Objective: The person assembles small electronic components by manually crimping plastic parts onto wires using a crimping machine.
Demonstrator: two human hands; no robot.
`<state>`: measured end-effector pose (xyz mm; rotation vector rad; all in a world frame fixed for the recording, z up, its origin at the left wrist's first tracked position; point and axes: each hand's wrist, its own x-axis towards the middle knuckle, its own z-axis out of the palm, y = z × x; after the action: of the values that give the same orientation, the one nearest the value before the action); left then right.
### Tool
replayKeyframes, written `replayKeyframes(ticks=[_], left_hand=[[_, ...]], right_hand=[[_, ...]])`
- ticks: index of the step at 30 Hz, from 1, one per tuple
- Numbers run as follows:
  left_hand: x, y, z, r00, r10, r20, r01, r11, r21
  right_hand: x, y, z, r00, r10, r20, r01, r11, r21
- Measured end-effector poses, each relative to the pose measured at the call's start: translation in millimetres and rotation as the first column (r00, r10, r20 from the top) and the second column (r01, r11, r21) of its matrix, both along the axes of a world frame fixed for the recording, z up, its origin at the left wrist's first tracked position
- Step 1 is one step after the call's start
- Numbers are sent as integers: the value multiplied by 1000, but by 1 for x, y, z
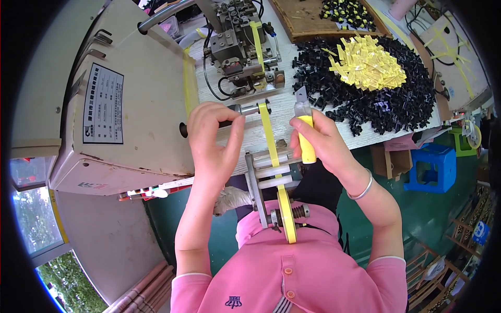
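Right hand [324, 138] closed around a yellow-handled utility knife [307, 148], blade directed away from the torso, presumably for safety, just right of the yellow tape [268, 129]. 3 white rollers [265, 173] apparently steady the tape. Left hand [213, 138], apart, is at the metal shaft [250, 110]; grip cannot be determined.

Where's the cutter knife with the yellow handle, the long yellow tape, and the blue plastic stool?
Cutter knife [308, 148]: head view, on its yellow handle.
Long yellow tape [267, 131]: head view, on its stretch above the white rollers.
Blue plastic stool [438, 155]: head view, on its seat.
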<state>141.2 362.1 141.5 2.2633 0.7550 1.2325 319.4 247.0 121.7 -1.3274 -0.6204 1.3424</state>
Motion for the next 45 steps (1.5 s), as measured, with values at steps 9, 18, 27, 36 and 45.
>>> replayKeyframes(ticks=[9,18,27,36,45], left_hand=[[10,4,-2,883,-69,-464,123,989,87],[12,5,-10,897,-51,-439,107,989,104],[12,4,-14,905,-35,-424,92,989,113],[14,0,-20,917,6,-400,61,986,156],[14,-4,-21,902,31,-430,55,981,186]], right_hand=[[23,2,27,293,1,956,-411,903,125],[5,25,37,-281,19,960,-435,889,-144],[-3,26,38,-399,50,915,-395,892,-221],[-13,25,27,-481,-22,876,-357,918,-173],[-16,24,12,-471,-46,881,-310,943,-117]])
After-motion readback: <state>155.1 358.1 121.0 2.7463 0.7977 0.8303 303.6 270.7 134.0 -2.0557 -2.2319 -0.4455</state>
